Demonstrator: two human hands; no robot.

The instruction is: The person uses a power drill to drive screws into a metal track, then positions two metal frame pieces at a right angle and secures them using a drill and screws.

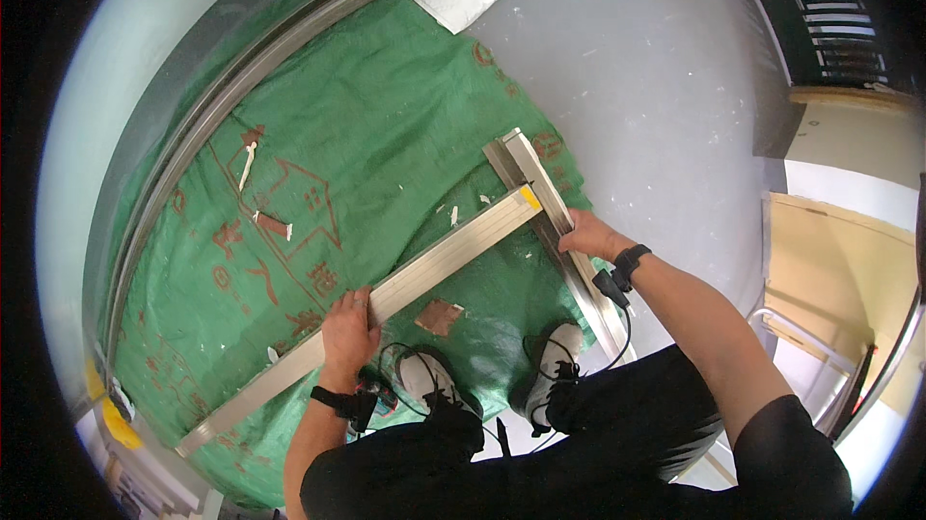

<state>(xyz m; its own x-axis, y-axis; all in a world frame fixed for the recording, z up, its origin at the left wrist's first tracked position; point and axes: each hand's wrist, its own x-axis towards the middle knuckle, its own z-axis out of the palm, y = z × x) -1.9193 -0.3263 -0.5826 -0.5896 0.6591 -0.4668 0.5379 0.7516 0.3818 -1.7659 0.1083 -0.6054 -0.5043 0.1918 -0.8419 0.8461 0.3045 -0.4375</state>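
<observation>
The left hand (347, 332) is gripping a long metal bar (453, 249) that's extending both ways; the right hand (592, 234) is clasping a second bar (542, 177) between its ends.

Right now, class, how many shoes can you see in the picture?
2: the left shoe, lower right of the left hand; the right shoe, farther right, near the metal rail the right hand grips.

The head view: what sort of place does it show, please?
Probably a room under renovation: a green sheet covers part of the grey floor, pale scraps lie on the sheet, and metal-looking bars are being handled.
</observation>
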